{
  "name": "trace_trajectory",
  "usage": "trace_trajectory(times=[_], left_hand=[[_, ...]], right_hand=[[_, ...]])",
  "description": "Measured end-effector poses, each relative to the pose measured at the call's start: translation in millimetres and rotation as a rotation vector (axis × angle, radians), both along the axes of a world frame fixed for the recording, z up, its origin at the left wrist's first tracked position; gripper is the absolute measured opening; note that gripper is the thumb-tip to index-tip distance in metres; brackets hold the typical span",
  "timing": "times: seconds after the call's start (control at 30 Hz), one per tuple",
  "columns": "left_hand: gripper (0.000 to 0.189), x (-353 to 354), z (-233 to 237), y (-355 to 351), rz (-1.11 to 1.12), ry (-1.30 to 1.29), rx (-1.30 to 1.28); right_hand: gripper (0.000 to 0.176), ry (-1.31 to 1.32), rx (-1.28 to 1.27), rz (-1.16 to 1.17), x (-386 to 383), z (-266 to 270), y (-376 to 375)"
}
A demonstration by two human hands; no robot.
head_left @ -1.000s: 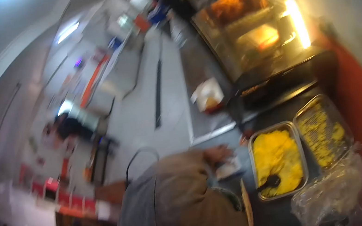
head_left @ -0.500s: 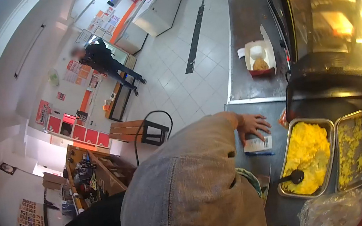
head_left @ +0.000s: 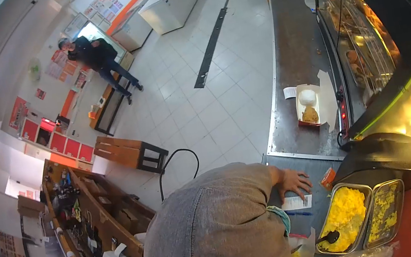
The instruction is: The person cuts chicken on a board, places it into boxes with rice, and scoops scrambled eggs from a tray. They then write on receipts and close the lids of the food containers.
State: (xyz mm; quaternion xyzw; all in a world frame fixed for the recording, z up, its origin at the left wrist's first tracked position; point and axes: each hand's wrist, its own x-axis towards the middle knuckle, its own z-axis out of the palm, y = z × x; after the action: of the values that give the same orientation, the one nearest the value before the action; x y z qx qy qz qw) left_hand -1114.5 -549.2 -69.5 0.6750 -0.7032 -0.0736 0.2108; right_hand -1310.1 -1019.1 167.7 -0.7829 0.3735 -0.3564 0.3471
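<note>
My left hand (head_left: 292,181) rests palm down on the grey counter (head_left: 296,164), its fingers spread and holding nothing. Just below it lies a printed slip of paper (head_left: 298,203), close to the thumb. A blue pen (head_left: 300,214) is under the slip in the view. To the right of the hand stands a small orange item (head_left: 328,178). Beyond that is a metal tray of yellow food (head_left: 346,211) with a black spoon (head_left: 331,237) in it, beside a second tray with less yellow food (head_left: 383,216). My right hand is out of view.
An open box with white and brown food (head_left: 308,105) sits on the dark counter (head_left: 294,40), near a lit display case (head_left: 358,47). Across the tiled floor (head_left: 210,122) stands a person (head_left: 93,55). A wooden bench (head_left: 121,150) and chest freezers (head_left: 170,6) are also there.
The view has shifted, bringing more of the display case and the whole orange item into sight. My left hand stays flat by the slip. The distant person's arms now look bent in front.
</note>
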Motion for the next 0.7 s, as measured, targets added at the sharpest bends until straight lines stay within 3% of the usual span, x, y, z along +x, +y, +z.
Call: trace_trajectory(times=[0.2,0.3,0.37,0.5,0.57,0.6,0.67,0.7], left_hand=[[0.090,6.7,-21.5,8.3,-0.026,0.198,-0.101],[0.088,9.9,6.0,7.3,0.014,0.199,0.098],[0.089,3.2,26.4,2.0,-0.007,0.017,0.193],[0.087,-6.8,30.9,-8.0,-0.063,-0.054,0.195],[0.086,-6.6,37.2,-2.5,-0.012,-0.075,0.221],[0.086,-7.4,36.4,-1.7,-0.008,-0.077,0.221],[0.084,-7.9,34.7,-2.8,-0.010,-0.078,0.201],[0.083,-8.9,36.9,-2.4,0.007,-0.045,0.196]], right_hand=[[0.016,-0.106,0.075,-0.243,-105.3,64.0,144.2],[0.015,-0.214,0.209,-0.382,-134.8,72.2,246.0],[0.015,-0.196,0.293,-0.416,-140.0,59.3,298.7],[0.017,0.283,0.322,-0.448,-131.2,47.8,356.4],[0.022,-0.020,0.517,-0.433,-168.6,-46.0,359.2],[0.022,-0.021,0.517,-0.429,-169.1,-64.8,359.6],[0.022,0.018,0.298,-0.516,-151.9,-84.1,354.0],[0.018,0.412,-0.379,-0.604,-140.4,-86.7,352.6]])
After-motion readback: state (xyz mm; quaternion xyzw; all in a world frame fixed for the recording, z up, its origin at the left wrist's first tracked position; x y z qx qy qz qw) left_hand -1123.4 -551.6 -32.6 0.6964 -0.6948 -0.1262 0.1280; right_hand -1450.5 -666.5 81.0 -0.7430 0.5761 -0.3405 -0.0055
